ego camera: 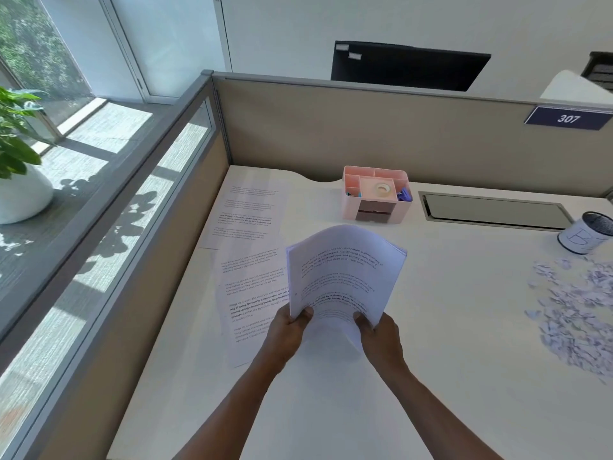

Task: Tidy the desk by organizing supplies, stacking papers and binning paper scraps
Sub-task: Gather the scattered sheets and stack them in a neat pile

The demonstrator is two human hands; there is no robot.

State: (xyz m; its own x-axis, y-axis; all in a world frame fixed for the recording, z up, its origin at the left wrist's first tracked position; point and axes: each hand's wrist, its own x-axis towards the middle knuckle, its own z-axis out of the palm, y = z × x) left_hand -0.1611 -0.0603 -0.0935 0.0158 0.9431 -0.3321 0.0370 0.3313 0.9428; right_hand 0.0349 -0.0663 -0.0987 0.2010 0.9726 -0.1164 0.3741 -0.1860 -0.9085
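Here both hands hold one sheaf of printed papers [345, 277] above the white desk [431, 376]. The left hand [287, 336] grips its near left corner, thumb on top, fingers [306, 312] curled round the edge; the right hand [381, 336] grips the near right corner, its fingers [360, 318] clamped on the sheets. How the fingers lie underneath is hidden by the paper. The sheaf rises away from the fingers and bows, its far edge fanned so that the separate sheets show. Its print is too small to read, apart from a bold line near the fingers.

Left of the left hand's fingers, a loose printed sheet [252, 300] lies flat on the desk, partly covered by the sheaf and the left hand. Beyond it, farther from the fingers, another sheet [247, 210] lies by the desk's far left corner, its text washed out.

Well beyond the fingers, a pink organiser [376, 197] stands by the partition [365, 127], with a roll of tape [383, 189] in its middle compartment; small blue and purple things in its side compartments are hard to make out. Far to the right of the right hand's fingers, a heap of paper scraps [574, 307] spreads over the desk and is cut off by the frame edge. Beyond the scraps, a mesh cup [585, 232] stands, also partly cut off.
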